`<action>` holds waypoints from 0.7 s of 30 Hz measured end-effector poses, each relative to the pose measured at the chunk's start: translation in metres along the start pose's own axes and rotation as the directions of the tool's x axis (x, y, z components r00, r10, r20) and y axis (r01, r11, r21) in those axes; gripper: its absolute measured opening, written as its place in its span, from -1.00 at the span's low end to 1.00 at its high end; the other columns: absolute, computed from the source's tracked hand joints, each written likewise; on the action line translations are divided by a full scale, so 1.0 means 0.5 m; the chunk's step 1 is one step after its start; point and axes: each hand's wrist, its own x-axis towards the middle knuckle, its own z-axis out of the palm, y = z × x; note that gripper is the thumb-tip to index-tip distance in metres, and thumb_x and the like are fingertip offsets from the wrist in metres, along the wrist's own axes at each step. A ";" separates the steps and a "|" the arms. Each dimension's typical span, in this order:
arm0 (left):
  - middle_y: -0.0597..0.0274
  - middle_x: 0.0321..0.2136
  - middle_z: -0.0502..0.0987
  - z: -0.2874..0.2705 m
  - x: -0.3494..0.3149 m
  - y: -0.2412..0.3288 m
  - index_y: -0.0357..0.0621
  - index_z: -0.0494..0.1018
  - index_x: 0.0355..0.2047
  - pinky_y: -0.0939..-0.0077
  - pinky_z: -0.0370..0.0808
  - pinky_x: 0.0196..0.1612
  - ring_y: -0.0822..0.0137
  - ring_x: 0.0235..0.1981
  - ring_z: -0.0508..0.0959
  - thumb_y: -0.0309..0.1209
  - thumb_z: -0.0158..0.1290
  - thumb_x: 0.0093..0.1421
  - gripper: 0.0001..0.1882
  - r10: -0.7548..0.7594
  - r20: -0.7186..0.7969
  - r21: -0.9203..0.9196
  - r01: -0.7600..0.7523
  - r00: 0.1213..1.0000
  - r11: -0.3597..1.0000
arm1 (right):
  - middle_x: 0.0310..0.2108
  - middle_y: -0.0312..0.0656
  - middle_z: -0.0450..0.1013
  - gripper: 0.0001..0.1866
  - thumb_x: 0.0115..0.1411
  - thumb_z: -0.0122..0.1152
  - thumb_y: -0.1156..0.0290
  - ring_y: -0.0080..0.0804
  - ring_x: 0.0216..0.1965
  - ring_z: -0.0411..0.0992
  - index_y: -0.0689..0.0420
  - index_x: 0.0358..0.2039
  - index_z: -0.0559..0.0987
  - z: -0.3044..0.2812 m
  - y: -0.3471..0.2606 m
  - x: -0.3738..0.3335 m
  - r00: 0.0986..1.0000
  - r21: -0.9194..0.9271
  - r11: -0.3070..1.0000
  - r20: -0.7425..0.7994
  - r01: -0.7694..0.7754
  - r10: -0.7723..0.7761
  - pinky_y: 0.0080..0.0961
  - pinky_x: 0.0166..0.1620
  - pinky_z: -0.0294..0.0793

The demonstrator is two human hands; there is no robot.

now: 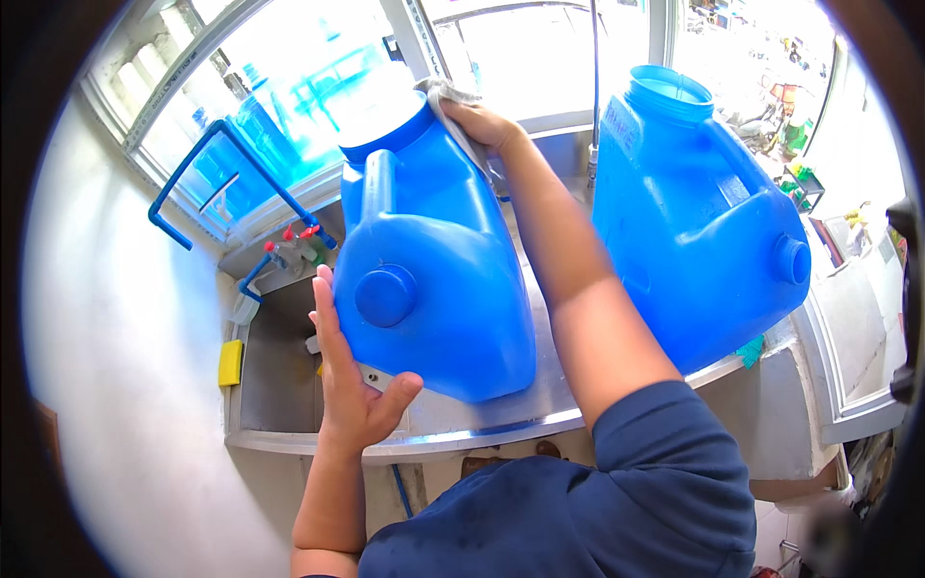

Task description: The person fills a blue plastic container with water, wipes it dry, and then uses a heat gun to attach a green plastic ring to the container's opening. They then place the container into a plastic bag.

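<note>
A big blue water jug (pixel 462 279) stands on the steel counter in front of me, its small round spout cap (pixel 385 296) facing my side. Along its left lower side rests my left hand (pixel 352 385), fingers straight and thumb spread, holding nothing else. My right hand (pixel 484 125) reaches to the far top of this jug and presses a pale grey cloth (pixel 457 101) against the neck and shoulder; its fingers are partly hidden. Glare washes out the top of the wide mouth. On the right is a second blue jug (pixel 655 250) with its wide mouth uncovered, touched by neither hand.
At the left lies a steel sink basin (pixel 279 395), with a yellow sponge (pixel 230 363) at its edge. Blue piping (pixel 173 183) and red-handled taps (pixel 301 233) rise behind it. A thin vertical pipe (pixel 594 106) hangs between the jugs. Bright windows line the back.
</note>
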 end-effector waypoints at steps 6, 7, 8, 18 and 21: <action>-0.23 0.41 -0.08 0.012 0.001 0.008 -0.22 -0.33 0.44 -0.06 -0.06 0.39 -0.10 0.38 0.11 -0.01 0.38 0.02 0.30 -0.034 -0.041 0.054 0.036 0.999 0.998 | -0.02 -0.13 0.53 -0.23 0.23 0.09 -0.30 -0.35 -0.06 0.52 0.08 0.18 0.46 -0.021 0.209 -0.023 0.969 0.386 0.898 0.039 0.210 -0.243 -0.42 0.00 0.56; -0.22 0.41 -0.09 0.014 0.001 0.009 -0.21 -0.33 0.44 -0.01 0.03 0.38 -0.09 0.38 0.12 -0.05 0.39 0.01 0.30 -0.045 -0.042 0.031 0.046 0.998 0.998 | 0.05 -0.13 0.47 -0.20 0.23 0.07 -0.32 -0.38 0.02 0.46 0.09 0.22 0.42 -0.022 0.253 -0.047 0.950 0.307 0.900 -0.070 0.310 -0.304 -0.42 0.05 0.51; -0.21 0.41 -0.09 0.016 0.000 0.010 -0.21 -0.33 0.44 0.03 0.11 0.37 -0.08 0.37 0.13 -0.09 0.40 0.01 0.29 -0.055 -0.041 0.007 0.056 0.998 0.998 | 0.11 -0.13 0.41 -0.16 0.23 0.04 -0.34 -0.41 0.09 0.39 0.10 0.26 0.38 -0.021 0.289 -0.070 0.953 0.289 0.910 -0.139 0.298 -0.268 -0.43 0.10 0.45; -0.14 0.40 -0.10 0.023 0.003 0.014 -0.10 -0.34 0.45 0.13 0.30 0.29 -0.02 0.36 0.15 -0.12 0.41 0.02 0.29 -0.082 -0.053 0.017 0.083 0.995 0.996 | 0.26 0.02 0.26 0.06 0.07 0.26 -0.26 -0.20 0.24 0.28 0.21 0.38 0.16 0.053 0.167 -0.282 0.933 -0.315 0.897 -0.081 0.311 -0.351 -0.37 0.27 0.25; -0.13 0.40 -0.11 0.024 0.004 0.010 -0.08 -0.34 0.45 0.13 0.31 0.29 0.00 0.36 0.14 -0.13 0.40 0.03 0.27 -0.057 -0.064 0.028 0.059 0.996 0.998 | 0.22 0.07 0.33 0.09 0.08 0.18 -0.37 -0.19 0.21 0.34 0.24 0.36 0.20 0.041 0.142 -0.191 0.888 -0.302 0.904 -0.255 0.304 -0.384 -0.42 0.25 0.28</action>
